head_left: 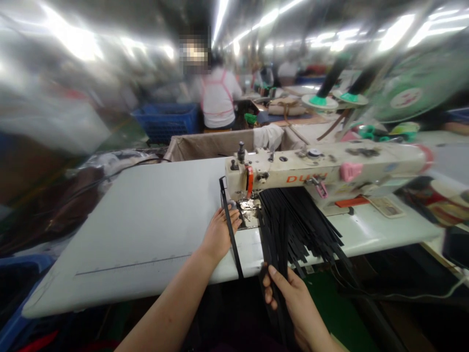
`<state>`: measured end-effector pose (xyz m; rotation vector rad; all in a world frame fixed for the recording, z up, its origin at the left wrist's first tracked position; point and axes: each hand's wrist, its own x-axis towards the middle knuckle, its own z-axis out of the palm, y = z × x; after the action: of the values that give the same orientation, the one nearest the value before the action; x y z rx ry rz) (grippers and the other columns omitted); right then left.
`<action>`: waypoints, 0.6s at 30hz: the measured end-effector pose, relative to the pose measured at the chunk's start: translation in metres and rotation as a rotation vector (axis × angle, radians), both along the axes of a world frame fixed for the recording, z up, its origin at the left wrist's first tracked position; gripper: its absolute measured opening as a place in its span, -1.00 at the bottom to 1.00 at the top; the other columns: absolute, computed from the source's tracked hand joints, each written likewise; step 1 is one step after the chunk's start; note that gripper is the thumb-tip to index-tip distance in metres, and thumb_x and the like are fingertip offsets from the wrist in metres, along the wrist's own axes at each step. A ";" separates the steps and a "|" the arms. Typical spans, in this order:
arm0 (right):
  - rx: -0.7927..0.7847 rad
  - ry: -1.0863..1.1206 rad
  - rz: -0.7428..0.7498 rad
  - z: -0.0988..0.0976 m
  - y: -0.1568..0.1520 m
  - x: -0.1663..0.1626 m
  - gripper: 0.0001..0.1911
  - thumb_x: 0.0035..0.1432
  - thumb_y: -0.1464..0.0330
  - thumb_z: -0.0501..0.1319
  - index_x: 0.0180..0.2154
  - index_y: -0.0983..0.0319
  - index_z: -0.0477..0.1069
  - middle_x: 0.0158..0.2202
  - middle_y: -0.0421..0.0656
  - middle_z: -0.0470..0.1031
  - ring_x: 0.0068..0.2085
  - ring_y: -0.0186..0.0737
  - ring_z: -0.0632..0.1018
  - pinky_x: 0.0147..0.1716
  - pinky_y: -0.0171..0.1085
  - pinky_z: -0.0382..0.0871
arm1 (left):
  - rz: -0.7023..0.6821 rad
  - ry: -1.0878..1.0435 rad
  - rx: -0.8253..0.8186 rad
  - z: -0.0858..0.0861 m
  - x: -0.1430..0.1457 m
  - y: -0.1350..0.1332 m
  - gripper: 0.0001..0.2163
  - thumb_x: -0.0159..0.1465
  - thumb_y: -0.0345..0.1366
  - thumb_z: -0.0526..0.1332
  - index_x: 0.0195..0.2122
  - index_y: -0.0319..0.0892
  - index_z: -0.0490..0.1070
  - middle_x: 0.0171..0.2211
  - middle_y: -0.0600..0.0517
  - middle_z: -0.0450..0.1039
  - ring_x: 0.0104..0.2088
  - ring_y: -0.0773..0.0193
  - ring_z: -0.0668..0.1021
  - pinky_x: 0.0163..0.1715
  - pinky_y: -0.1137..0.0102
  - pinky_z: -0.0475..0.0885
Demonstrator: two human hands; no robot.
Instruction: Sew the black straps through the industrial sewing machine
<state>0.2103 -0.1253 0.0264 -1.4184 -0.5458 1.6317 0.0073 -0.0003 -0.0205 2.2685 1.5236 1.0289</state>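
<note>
My left hand [219, 233] lies beside the needle plate [250, 215] of the sewing machine [271, 168], its fingers stretched toward the plate. One narrow black strap [231, 233] runs across the back of these fingers and down over the table's front edge. What lies beneath the fingertips is hidden. At the front edge, my right hand [284, 288] is closed around several black straps [276, 239], thumb on top. Their lower ends drop toward my lap. To the right, under the machine arm, a thick bundle of black straps [304, 220] is fanned out on the table.
The white table [157, 210] has a printed ruler [135, 265] near its front. Behind the machine stands a cloth-lined bin [208, 146]. Thread cones [331, 78] rise at the back right. A person [219, 95] sits beyond, near a blue crate [166, 120].
</note>
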 end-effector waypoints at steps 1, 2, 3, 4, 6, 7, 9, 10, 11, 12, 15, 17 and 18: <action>0.007 0.013 -0.012 -0.001 0.000 0.000 -0.43 -0.15 -0.05 0.53 -0.32 0.26 0.50 -0.55 -0.25 0.52 -0.63 -0.41 0.44 -0.70 -0.43 0.21 | 0.010 -0.005 0.001 -0.001 0.000 0.001 -0.74 0.47 -0.26 0.13 0.06 -0.13 0.54 0.08 -0.08 0.58 0.27 0.02 0.46 0.32 -0.06 0.33; 0.013 0.025 -0.019 -0.002 0.000 0.000 -0.42 -0.16 -0.04 0.53 -0.28 0.27 0.51 -0.55 -0.26 0.51 -0.63 -0.40 0.44 -0.70 -0.43 0.22 | 0.017 -0.007 0.003 -0.001 0.000 0.001 -0.74 0.47 -0.26 0.13 0.06 -0.14 0.55 0.07 -0.09 0.59 0.26 0.02 0.46 0.31 -0.05 0.35; 0.016 0.033 -0.020 -0.003 0.001 0.000 -0.41 -0.16 -0.03 0.54 -0.26 0.27 0.52 -0.56 -0.27 0.50 -0.62 -0.40 0.45 -0.70 -0.43 0.22 | 0.019 -0.006 0.004 -0.001 0.001 0.001 -0.74 0.46 -0.27 0.13 0.05 -0.15 0.55 0.07 -0.09 0.59 0.26 0.02 0.46 0.30 -0.04 0.36; 0.015 0.035 -0.017 -0.004 0.001 0.000 -0.41 -0.17 -0.03 0.54 -0.27 0.27 0.51 -0.56 -0.28 0.49 -0.62 -0.39 0.46 -0.69 -0.43 0.23 | 0.017 -0.002 0.005 -0.001 0.001 0.001 -0.74 0.46 -0.27 0.13 0.05 -0.16 0.55 0.07 -0.09 0.59 0.26 0.02 0.46 0.30 -0.03 0.37; 0.005 0.028 -0.010 -0.004 0.000 0.001 -0.44 -0.19 -0.01 0.56 -0.33 0.26 0.48 -0.56 -0.26 0.51 -0.60 -0.38 0.48 -0.67 -0.43 0.26 | 0.016 0.005 0.002 0.000 0.001 0.001 -0.75 0.46 -0.29 0.13 0.04 -0.15 0.55 0.07 -0.08 0.59 0.26 0.03 0.47 0.32 -0.03 0.35; -0.008 0.022 -0.007 -0.004 0.000 0.001 -0.45 -0.20 0.00 0.56 -0.36 0.25 0.46 -0.54 -0.25 0.53 -0.60 -0.37 0.50 -0.66 -0.43 0.27 | 0.013 0.010 -0.003 0.002 0.001 0.000 -0.75 0.46 -0.30 0.13 0.05 -0.13 0.55 0.08 -0.08 0.58 0.26 0.04 0.47 0.33 -0.03 0.33; -0.041 0.010 0.002 -0.003 0.000 0.001 -0.45 -0.22 0.02 0.58 -0.37 0.24 0.44 -0.50 -0.22 0.56 -0.58 -0.36 0.52 -0.66 -0.43 0.28 | 0.003 0.023 -0.016 0.004 0.002 -0.001 -0.75 0.46 -0.29 0.13 0.07 -0.11 0.53 0.12 -0.07 0.56 0.26 0.05 0.47 0.35 -0.04 0.29; -0.052 0.006 0.007 -0.002 0.000 0.001 -0.44 -0.24 0.03 0.58 -0.36 0.23 0.44 -0.48 -0.21 0.57 -0.57 -0.35 0.53 -0.66 -0.43 0.28 | -0.002 0.031 -0.020 0.004 0.002 -0.001 -0.75 0.46 -0.29 0.13 0.09 -0.11 0.51 0.13 -0.07 0.54 0.26 0.05 0.47 0.36 -0.04 0.28; -0.055 0.001 0.010 -0.002 0.000 0.001 -0.43 -0.26 0.03 0.59 -0.35 0.23 0.44 -0.47 -0.20 0.58 -0.56 -0.34 0.54 -0.66 -0.43 0.28 | -0.005 0.039 -0.022 0.004 0.001 -0.001 -0.75 0.46 -0.29 0.14 0.09 -0.11 0.50 0.14 -0.07 0.53 0.26 0.05 0.46 0.36 -0.05 0.27; -0.052 -0.006 0.012 -0.001 0.000 0.001 -0.42 -0.27 0.03 0.59 -0.35 0.23 0.44 -0.47 -0.20 0.58 -0.55 -0.33 0.55 -0.66 -0.42 0.29 | -0.006 0.045 -0.020 0.004 0.001 -0.001 -0.75 0.46 -0.28 0.14 0.10 -0.11 0.50 0.15 -0.07 0.53 0.27 0.06 0.45 0.37 -0.04 0.26; -0.027 -0.030 0.014 0.000 0.000 0.000 -0.41 -0.28 0.00 0.59 -0.36 0.22 0.43 -0.49 -0.19 0.56 -0.58 -0.32 0.52 -0.69 -0.42 0.23 | 0.006 0.060 -0.013 0.002 0.001 0.000 -0.74 0.46 -0.27 0.15 0.10 -0.11 0.50 0.16 -0.06 0.52 0.28 0.06 0.44 0.38 -0.03 0.24; -0.022 -0.038 0.013 -0.001 -0.001 0.001 -0.42 -0.23 -0.02 0.57 -0.37 0.22 0.42 -0.51 -0.19 0.55 -0.62 -0.35 0.48 -0.73 -0.42 0.14 | 0.012 0.068 -0.022 0.001 0.001 0.000 -0.74 0.46 -0.26 0.14 0.10 -0.12 0.50 0.16 -0.07 0.52 0.28 0.06 0.44 0.37 -0.03 0.25; -0.020 -0.039 0.009 -0.001 -0.002 0.001 -0.44 -0.19 -0.04 0.54 -0.38 0.22 0.41 -0.51 -0.19 0.55 -0.63 -0.36 0.46 -0.73 -0.42 0.12 | 0.017 0.067 -0.027 0.000 0.001 0.001 -0.74 0.47 -0.26 0.13 0.09 -0.12 0.51 0.16 -0.08 0.52 0.28 0.06 0.44 0.36 -0.03 0.26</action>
<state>0.2110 -0.1268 0.0252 -1.4668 -0.5600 1.6234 0.0088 0.0003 -0.0201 2.2982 1.5754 0.9396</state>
